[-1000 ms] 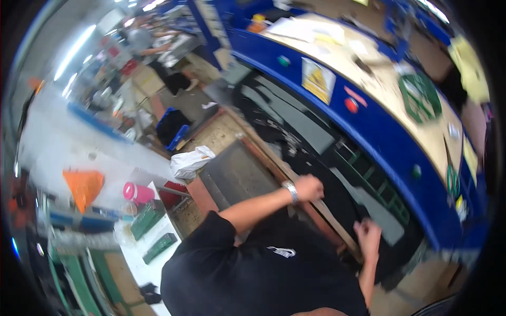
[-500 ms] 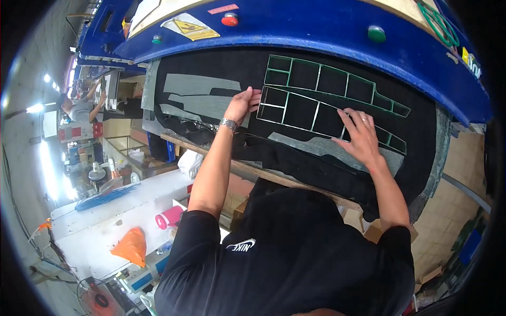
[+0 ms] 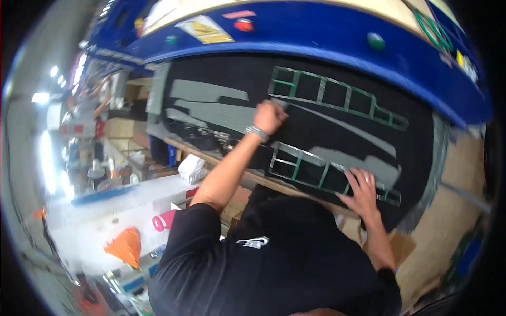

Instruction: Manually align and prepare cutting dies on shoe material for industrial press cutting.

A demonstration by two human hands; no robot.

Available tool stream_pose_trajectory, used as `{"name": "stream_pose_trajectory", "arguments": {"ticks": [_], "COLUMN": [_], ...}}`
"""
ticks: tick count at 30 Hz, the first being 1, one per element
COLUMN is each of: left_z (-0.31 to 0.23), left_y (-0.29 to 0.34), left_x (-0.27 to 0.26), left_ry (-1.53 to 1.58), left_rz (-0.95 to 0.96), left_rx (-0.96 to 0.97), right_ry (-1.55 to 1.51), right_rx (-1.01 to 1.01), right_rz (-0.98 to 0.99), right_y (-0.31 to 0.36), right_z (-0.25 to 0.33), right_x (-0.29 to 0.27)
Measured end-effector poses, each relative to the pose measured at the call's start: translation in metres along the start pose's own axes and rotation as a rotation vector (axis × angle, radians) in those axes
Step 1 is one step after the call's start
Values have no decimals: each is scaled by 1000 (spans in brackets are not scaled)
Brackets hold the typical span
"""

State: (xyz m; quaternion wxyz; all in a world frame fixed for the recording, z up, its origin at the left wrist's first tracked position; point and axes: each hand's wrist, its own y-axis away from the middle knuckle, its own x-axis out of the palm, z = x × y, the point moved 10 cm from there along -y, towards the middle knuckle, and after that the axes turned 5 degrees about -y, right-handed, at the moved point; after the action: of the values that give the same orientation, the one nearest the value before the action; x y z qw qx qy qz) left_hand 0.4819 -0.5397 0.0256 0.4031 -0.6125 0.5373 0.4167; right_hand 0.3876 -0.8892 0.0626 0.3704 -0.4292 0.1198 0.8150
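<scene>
My left hand point(image 3: 271, 117) is curled closed at the left end of the far frame-shaped cutting die point(image 3: 321, 89). What its fingers pinch, if anything, I cannot make out; a small grey patch shows beside them. My right hand point(image 3: 362, 190) grips a second, similar cutting die point(image 3: 322, 176) near its right part, fingers over one rail and thumb on the near side. Both dies are thin, green-edged frames divided into compartments. The second one lies toward my body, near the front of the black sheet point(image 3: 221, 71). A long grey strip point(image 3: 350, 125) shows between the two dies.
Grey cut-out areas point(image 3: 211, 113) show at the left of the black sheet. Beyond it runs a blue machine beam point(image 3: 305, 37) with a red button point(image 3: 244, 25) and a green button point(image 3: 376, 40). A white bag point(image 3: 192, 168) sits at the left by the wooden edge.
The near die has moved toward my body with my right hand, away from the far die. My left hand has let go of its end, shifted right and curled closed.
</scene>
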Motion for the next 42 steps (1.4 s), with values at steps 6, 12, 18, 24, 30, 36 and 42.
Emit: {"name": "stream_pose_trajectory", "arguments": {"ticks": [6, 12, 18, 24, 30, 36, 42], "left_z": [-96, -149, -14, 172, 290, 312, 312], "left_y": [16, 40, 60, 173, 321, 395, 406], "left_x": [-47, -140, -217, -200, -122, -31, -28], "left_ry": [681, 624, 665, 961, 1459, 1805, 1553], "left_rz": [139, 155, -103, -261, -546, -563, -474], "left_rx": [134, 383, 101, -441, -688, -839, -1134], "right_ry": [-100, -550, -715, -637, -311, -186, 328], "right_rx": [82, 53, 173, 238, 10, 43, -42], "right_rz": [-165, -70, 381, 615, 669, 651, 219], "right_y": [-18, -132, -150, -195, -339, -469, -469], "right_z": [16, 30, 12, 64, 128, 161, 141], "right_x": [-32, -44, 26, 59, 100, 176, 170]}}
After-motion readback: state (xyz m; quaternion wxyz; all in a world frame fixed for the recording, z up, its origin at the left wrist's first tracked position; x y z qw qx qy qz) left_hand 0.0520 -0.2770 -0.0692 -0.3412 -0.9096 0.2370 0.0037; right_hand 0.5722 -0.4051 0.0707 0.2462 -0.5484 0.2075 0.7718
